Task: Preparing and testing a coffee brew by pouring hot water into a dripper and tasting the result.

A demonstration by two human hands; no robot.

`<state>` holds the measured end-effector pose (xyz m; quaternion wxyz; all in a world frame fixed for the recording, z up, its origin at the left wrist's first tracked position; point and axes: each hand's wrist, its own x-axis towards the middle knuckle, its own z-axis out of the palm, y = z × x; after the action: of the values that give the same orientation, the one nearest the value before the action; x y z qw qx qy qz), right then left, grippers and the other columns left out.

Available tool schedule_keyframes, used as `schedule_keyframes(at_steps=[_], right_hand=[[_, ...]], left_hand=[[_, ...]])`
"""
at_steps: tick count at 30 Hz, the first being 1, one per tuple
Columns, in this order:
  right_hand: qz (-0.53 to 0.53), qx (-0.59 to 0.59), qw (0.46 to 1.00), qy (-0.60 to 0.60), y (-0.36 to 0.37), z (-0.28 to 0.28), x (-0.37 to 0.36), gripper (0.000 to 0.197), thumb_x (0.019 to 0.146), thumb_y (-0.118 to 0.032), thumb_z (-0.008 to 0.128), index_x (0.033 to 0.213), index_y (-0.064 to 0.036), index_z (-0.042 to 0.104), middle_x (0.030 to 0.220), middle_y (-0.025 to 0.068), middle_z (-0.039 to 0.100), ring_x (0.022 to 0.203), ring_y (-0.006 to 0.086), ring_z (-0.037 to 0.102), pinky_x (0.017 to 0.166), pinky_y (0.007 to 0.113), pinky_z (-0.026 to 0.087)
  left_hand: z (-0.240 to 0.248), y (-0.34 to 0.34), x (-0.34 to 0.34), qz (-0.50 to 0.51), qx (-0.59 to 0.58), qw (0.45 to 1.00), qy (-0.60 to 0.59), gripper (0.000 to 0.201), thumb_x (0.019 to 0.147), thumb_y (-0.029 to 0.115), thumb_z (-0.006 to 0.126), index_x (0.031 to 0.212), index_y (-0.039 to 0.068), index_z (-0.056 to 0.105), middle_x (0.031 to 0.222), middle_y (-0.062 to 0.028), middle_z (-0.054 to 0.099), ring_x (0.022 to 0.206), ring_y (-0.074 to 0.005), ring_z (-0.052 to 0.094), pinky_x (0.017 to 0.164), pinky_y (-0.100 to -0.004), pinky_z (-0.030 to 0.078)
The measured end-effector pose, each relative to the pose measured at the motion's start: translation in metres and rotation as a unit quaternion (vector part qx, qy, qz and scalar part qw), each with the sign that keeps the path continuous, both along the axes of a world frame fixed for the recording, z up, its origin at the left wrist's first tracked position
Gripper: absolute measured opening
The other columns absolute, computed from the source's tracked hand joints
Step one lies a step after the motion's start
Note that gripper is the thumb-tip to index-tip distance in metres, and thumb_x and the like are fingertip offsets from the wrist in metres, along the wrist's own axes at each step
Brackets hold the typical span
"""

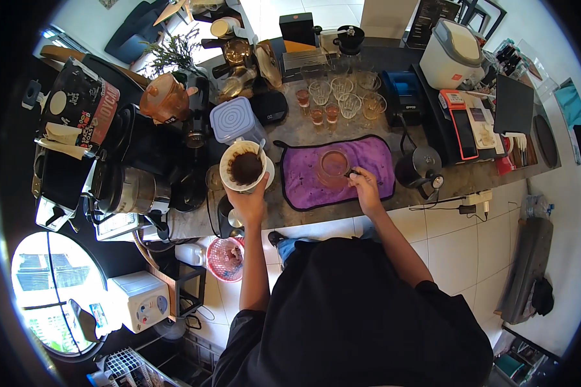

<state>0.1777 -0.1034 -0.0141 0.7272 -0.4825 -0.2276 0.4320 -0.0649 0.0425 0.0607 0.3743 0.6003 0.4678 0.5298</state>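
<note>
My left hand (250, 203) is closed round a white coffee dripper (226, 175), raised near the counter's front edge. Dark wet coffee grounds (246, 168) lie in its paper filter, and a spoon (260, 149) leans against the far right side. My right hand (366, 188) pinches the dark handle of a round glass server (334, 165), seen from above with a brownish tint inside. Beneath that server a purple cloth (376, 151) with a black border lies spread out. I cannot tell whether the server rests on the cloth or hangs just over it.
Right of the cloth stands a dark kettle (419, 169). Beyond it are several clear glasses (349, 105) and small glasses with reddish liquid (317, 115). A lidded blue container (234, 122) and an orange dripper (164, 98) stand at left. A pink basket (225, 259) sits below the counter.
</note>
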Motion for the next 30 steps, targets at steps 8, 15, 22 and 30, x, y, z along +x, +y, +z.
schedule_keyframes(at_steps=[8,15,22,30], right_hand=[[0.052,0.004,0.998,-0.021,0.0,-0.003,-0.012,0.018,0.09,-0.012,0.057,0.073,-0.0053,0.054,0.07,-0.0026,0.049,0.069,0.0066,0.045,0.066,0.023,0.035],[0.085,-0.032,0.995,-0.05,-0.001,-0.001,-0.005,0.02,0.091,-0.013,0.057,0.072,-0.0061,0.055,0.07,-0.0023,0.051,0.067,0.0062,0.044,0.063,0.023,0.033],[0.084,-0.031,0.995,-0.045,-0.002,-0.003,-0.004,0.02,0.092,-0.014,0.057,0.073,-0.0068,0.056,0.07,-0.0018,0.052,0.066,0.006,0.045,0.062,0.023,0.034],[0.086,-0.04,0.995,-0.04,-0.001,0.002,-0.006,0.02,0.092,-0.014,0.058,0.074,-0.0058,0.056,0.07,-0.0014,0.053,0.067,0.0065,0.045,0.063,0.023,0.035]], left_hand=[[0.0,0.004,0.008,-0.01,-0.009,1.0,-0.026,0.084,0.065,0.009,0.091,0.133,-0.002,0.043,0.129,-0.0125,0.055,0.118,-0.0227,0.056,0.104,-0.0336,0.042],[0.0,0.002,0.011,0.006,0.007,0.999,-0.034,0.086,0.066,0.007,0.09,0.136,-0.001,0.04,0.131,-0.0127,0.053,0.12,-0.0226,0.055,0.105,-0.0347,0.042],[0.012,-0.002,0.014,0.012,0.013,0.999,-0.039,0.087,0.065,0.009,0.091,0.137,-0.002,0.043,0.131,-0.0126,0.055,0.12,-0.0225,0.056,0.105,-0.0349,0.042],[0.026,-0.014,0.023,-0.028,0.028,0.998,-0.037,0.084,0.064,0.004,0.09,0.135,-0.002,0.045,0.128,-0.012,0.058,0.115,-0.0223,0.059,0.102,-0.035,0.045]])
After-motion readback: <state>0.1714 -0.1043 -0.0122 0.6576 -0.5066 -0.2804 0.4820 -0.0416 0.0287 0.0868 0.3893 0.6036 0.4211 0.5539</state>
